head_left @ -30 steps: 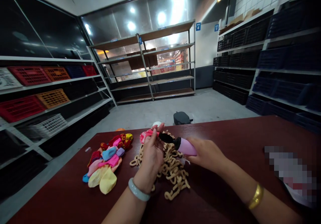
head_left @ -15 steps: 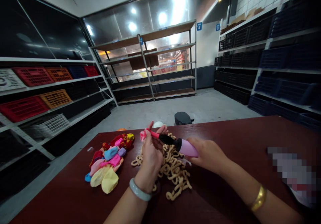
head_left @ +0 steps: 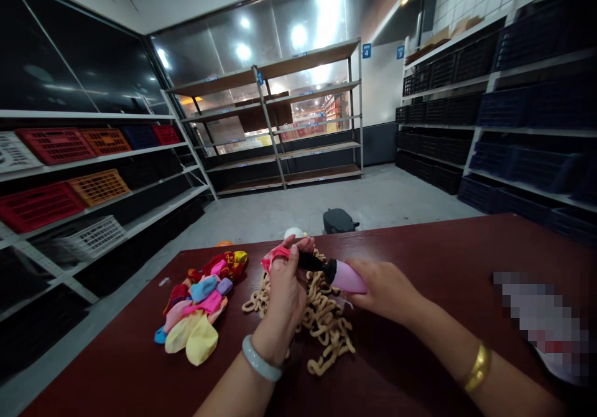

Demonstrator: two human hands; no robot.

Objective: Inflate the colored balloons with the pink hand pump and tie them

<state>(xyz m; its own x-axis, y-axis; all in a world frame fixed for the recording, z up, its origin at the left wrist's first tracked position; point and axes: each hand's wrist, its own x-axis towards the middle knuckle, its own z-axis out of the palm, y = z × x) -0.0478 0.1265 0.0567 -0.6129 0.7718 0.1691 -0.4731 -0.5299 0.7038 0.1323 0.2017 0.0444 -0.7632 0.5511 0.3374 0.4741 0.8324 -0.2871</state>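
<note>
My right hand (head_left: 380,286) is wrapped round the lilac body of a hand balloon pump (head_left: 347,277), whose black front end points left. My left hand (head_left: 286,286) is closed over a limp pink-red balloon (head_left: 275,256) at the tip of the pump's black part, thumb on top and other fingers stretched behind. Where balloon and nozzle meet is partly hidden by the thumb. Under both hands lies a heap of beige, curled, rope-like strands (head_left: 326,323). A pile of limp coloured balloons (head_left: 200,305) is left of my left hand.
The dark red table (head_left: 420,243) carries everything. At its right lies a blurred-out flat object (head_left: 541,323). Beyond the far edge are a dark grey bag-like item (head_left: 339,220) and a white round thing (head_left: 293,233). Shelves with crates (head_left: 51,202) line the sides.
My left hand has pushed slightly right along the pump, its thumb now nearer the black part. The pink balloon looks more bunched under the fingers. My right hand has barely moved.
</note>
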